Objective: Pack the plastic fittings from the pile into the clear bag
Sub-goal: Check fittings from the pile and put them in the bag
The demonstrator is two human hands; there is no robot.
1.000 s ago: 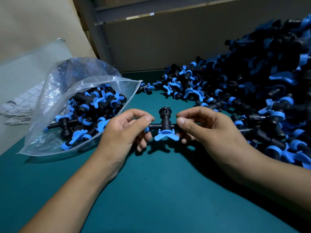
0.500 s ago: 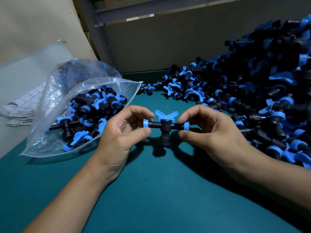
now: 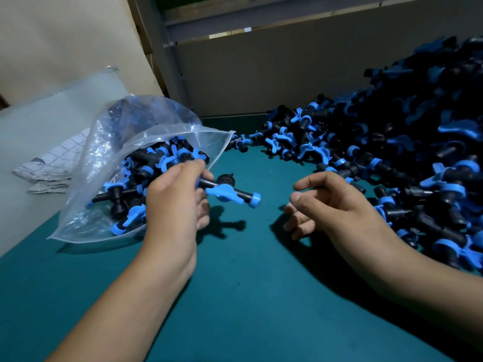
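My left hand point(image 3: 174, 198) grips one end of a black T-shaped fitting with a blue wing handle point(image 3: 227, 190), held above the green table just in front of the clear bag's mouth. The clear bag point(image 3: 104, 158) lies on its side at the left, partly filled with several black and blue fittings. My right hand point(image 3: 332, 205) hovers to the right of the fitting, fingers loosely curled and holding nothing. A large pile of fittings point(image 3: 392, 152) rises along the right side, beside my right hand.
The green table top point(image 3: 248, 296) stretches toward me between my forearms. A folded checked cloth point(image 3: 52, 163) lies behind the bag on the left. A grey wall panel point(image 3: 274, 74) closes the back.
My right hand has let go of the fitting and drawn back to the right. My left hand now carries the fitting alone and has shifted it left toward the bag's mouth.
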